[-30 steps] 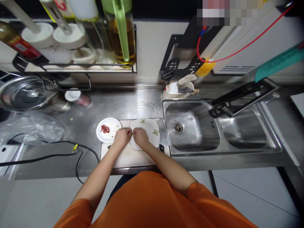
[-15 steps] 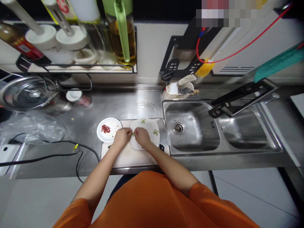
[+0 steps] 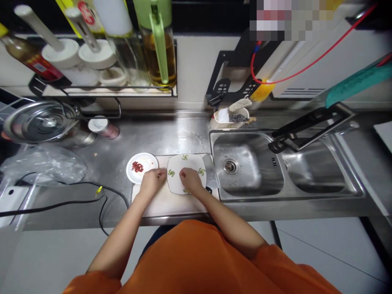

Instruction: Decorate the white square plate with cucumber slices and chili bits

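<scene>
A squarish white plate [image 3: 175,185] with green swirl marks lies on the pale cutting board [image 3: 171,206]. Over its right half is my right hand [image 3: 192,181], fingers curled in a pinch. My left hand [image 3: 152,181] is closed too, just off the plate's left edge, beside a round white dish [image 3: 149,160] that bears small dark-red pieces [image 3: 137,166]. Anything pinched in either hand is too small or hidden to make out. A knife [image 3: 212,163] lies at the board's right side, its blade partly covered by the plate and its dark handle showing near my right wrist.
A double sink [image 3: 248,163] adjoins the board on the right. Black cables [image 3: 76,199], a clear plastic bag [image 3: 45,165] and a lidded pot [image 3: 45,122] are on the left. Behind stand a caddy [image 3: 228,119] with scrubbers and a rack [image 3: 122,93] of bottles and jars.
My hands were close together over the plate's left part; now they are apart, the left shifted left and the right shifted right. The view has tilted slightly.
</scene>
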`<state>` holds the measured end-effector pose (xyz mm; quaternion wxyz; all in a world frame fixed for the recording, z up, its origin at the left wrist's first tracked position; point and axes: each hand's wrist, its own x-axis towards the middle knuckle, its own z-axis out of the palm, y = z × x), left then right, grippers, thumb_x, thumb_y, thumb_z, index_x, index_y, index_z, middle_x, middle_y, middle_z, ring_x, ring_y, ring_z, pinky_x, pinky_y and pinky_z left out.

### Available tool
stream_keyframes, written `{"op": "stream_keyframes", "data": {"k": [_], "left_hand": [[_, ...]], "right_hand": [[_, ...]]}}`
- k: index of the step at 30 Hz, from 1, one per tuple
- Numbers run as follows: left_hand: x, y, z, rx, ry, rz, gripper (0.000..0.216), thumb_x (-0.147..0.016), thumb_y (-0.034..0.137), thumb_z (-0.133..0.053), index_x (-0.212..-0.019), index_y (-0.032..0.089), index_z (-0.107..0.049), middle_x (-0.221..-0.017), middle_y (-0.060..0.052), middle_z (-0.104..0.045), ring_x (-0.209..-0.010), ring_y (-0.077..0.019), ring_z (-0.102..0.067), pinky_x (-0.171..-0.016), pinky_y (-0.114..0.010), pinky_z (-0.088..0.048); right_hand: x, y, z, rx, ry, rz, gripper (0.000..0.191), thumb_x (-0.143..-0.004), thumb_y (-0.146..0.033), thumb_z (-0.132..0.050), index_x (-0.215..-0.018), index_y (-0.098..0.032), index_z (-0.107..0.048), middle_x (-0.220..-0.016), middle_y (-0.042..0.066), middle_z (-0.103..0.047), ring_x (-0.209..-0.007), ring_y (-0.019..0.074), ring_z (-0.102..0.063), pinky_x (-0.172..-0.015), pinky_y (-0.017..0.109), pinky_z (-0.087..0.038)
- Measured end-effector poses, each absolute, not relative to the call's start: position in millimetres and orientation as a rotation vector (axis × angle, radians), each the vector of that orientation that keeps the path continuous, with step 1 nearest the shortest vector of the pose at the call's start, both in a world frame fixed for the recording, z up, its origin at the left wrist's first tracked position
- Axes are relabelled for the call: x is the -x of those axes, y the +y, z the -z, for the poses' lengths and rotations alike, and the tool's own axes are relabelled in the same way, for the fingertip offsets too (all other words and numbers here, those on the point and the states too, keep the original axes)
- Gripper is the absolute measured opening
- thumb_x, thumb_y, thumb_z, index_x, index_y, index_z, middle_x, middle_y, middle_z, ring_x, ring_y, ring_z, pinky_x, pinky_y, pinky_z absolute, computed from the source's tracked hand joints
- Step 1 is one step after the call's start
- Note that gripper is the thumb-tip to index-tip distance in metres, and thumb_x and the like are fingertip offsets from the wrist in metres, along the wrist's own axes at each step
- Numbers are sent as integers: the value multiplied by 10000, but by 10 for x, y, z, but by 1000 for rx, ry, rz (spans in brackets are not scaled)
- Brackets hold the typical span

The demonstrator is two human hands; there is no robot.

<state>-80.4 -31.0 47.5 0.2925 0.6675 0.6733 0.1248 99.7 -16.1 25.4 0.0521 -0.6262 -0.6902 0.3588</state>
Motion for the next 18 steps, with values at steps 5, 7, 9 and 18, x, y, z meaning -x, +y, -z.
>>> {"op": "stream_keyframes", "data": {"k": [5, 7, 9, 18], "left_hand": [[1005, -506, -434, -1641, 2002, -298, 219, -770, 293, -495, -780, 203, -694, -718, -35, -683, -651, -158, -589, -632, -223, -388], [1143, -527, -417, -1549, 2149, -233, 246, -775, 344, -502, -836, 215, -703, -753, -54, -695, -692, -186, -609, -654, -242, -406], [1290, -494, -405, -1483, 2290, -161, 263, -776, 368, -507, -874, 228, -707, -822, -71, -701, -748, -210, -619, -682, -264, -421], [1714, -99, -329, -1369, 2553, -131, 322, -806, 327, -490, -1025, 205, -692, -1001, -143, -671, -893, -260, -618, -756, -334, -463]], "right_hand": [[-1189, -317, -253, 1921, -2129, -1081, 152, -774, -124, -497, -783, -169, -642, -784, 26, -647, -750, 131, -533, -677, 220, -325], [-1257, -395, -250, 1920, -2126, -1088, 150, -773, -129, -500, -788, -171, -644, -784, 24, -649, -758, 132, -535, -681, 220, -325], [-1301, -468, -250, 1911, -2129, -1092, 151, -775, -137, -502, -798, -171, -647, -796, 26, -652, -766, 134, -535, -683, 222, -325], [-1310, -586, -277, 1905, -2164, -1053, 157, -779, -146, -505, -806, -176, -657, -805, 34, -662, -770, 144, -541, -696, 235, -327]]}}
